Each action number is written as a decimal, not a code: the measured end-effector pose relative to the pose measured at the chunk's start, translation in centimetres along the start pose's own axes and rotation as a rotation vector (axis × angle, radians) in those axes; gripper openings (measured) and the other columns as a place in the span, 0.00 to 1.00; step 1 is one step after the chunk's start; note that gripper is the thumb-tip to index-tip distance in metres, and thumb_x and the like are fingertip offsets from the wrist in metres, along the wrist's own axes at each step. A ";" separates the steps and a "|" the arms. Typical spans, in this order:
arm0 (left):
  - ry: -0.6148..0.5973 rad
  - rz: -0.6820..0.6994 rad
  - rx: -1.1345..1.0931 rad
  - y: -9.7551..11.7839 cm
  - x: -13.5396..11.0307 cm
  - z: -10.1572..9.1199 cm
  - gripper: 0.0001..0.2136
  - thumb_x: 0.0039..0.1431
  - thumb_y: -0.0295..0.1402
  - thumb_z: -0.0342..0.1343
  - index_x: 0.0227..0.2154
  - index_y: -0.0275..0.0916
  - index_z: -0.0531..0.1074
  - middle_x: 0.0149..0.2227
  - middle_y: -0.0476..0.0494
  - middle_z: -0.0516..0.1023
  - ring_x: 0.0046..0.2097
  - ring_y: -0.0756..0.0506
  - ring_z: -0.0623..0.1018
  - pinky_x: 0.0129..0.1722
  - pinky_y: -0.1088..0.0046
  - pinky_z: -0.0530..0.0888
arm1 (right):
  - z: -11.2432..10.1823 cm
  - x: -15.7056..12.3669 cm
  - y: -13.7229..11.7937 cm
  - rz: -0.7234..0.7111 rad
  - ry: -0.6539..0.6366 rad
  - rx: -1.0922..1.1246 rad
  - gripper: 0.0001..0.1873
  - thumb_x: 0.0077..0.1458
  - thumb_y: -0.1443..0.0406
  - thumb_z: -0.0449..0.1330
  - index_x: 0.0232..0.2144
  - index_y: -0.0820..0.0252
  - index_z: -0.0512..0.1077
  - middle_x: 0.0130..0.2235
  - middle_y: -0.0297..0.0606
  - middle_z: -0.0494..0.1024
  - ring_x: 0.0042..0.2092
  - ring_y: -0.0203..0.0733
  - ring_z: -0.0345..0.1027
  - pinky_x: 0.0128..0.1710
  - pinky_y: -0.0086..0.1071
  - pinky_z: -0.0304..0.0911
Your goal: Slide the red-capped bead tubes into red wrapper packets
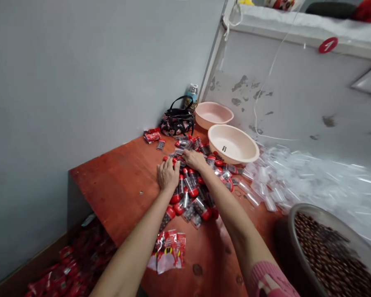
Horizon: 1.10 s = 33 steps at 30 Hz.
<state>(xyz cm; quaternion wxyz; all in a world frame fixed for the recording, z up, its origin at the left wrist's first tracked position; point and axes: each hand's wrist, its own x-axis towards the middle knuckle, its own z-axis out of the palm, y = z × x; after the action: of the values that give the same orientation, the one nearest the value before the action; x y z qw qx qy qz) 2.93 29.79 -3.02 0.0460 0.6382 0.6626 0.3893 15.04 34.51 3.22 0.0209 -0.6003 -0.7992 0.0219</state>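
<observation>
A heap of clear plastic tubes with red caps (190, 187), with dark contents, lies on the reddish-brown tabletop (117, 181). Against the heap's left side rests my left hand (168, 174), its fingers stretched out and slightly apart. My right hand (194, 160) lies over the heap's upper part, fingers extended to the left across some tubes. Neither hand visibly grips a tube, though my right fingertips are partly hidden. Nearer to me, below the heap, several red and clear printed pouches (170, 251) lie flat.
Two basins, one cream (235, 144) and one pink (213, 113), stand behind the heap beside a floral handbag (177, 123) and a flask (191, 95). Empty clear tubes (315, 181) pile up at right. A tub of brown beads (330, 255) stands front right. Red packets (68, 272) lie below the table's left edge.
</observation>
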 end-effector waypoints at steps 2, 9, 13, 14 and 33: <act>-0.024 0.016 -0.019 1.7 -1.1 0.3 0.22 0.58 0.43 0.38 0.46 0.34 0.66 0.46 0.35 0.72 0.48 0.39 0.68 0.51 0.57 0.56 | -0.1 -1.9 1.3 0.033 0.025 -0.005 0.16 0.59 0.57 0.41 0.42 0.56 0.63 0.41 0.43 0.73 0.42 0.46 0.66 0.37 0.34 0.57; -0.126 0.027 -0.075 6.1 -4.9 0.6 0.22 0.58 0.43 0.38 0.48 0.34 0.64 0.44 0.34 0.73 0.49 0.39 0.66 0.53 0.56 0.53 | 0.0 -7.5 4.5 0.076 0.158 0.052 0.12 0.57 0.61 0.46 0.35 0.59 0.66 0.38 0.43 0.74 0.43 0.44 0.64 0.40 0.33 0.56; -0.287 0.038 -0.132 8.0 -5.6 0.6 0.25 0.57 0.43 0.39 0.52 0.29 0.58 0.48 0.31 0.69 0.53 0.38 0.63 0.53 0.54 0.51 | -0.8 -9.5 5.3 0.074 0.282 0.146 0.10 0.55 0.65 0.48 0.35 0.61 0.68 0.43 0.44 0.72 0.46 0.43 0.62 0.44 0.34 0.56; -0.348 0.055 -0.155 8.3 -5.3 0.3 0.26 0.57 0.43 0.38 0.53 0.29 0.56 0.51 0.30 0.67 0.54 0.37 0.61 0.53 0.54 0.52 | -1.2 -10.1 5.5 0.085 0.316 0.165 0.11 0.56 0.65 0.46 0.35 0.62 0.68 0.46 0.45 0.70 0.48 0.42 0.61 0.45 0.34 0.56; -0.468 0.376 0.116 1.5 -22.7 -16.2 0.13 0.57 0.31 0.43 0.43 0.36 0.67 0.39 0.36 0.74 0.40 0.41 0.71 0.40 0.64 0.67 | 0.7 -35.6 -7.1 0.349 0.343 1.403 0.10 0.53 0.61 0.52 0.32 0.57 0.71 0.33 0.37 0.74 0.34 0.41 0.68 0.35 0.36 0.66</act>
<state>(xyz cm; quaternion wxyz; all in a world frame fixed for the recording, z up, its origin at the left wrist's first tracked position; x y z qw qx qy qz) -0.78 2.21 -0.87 0.0882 0.8236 0.5253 0.1949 18.13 -1.63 2.74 0.5202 -0.5591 -0.4761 0.4361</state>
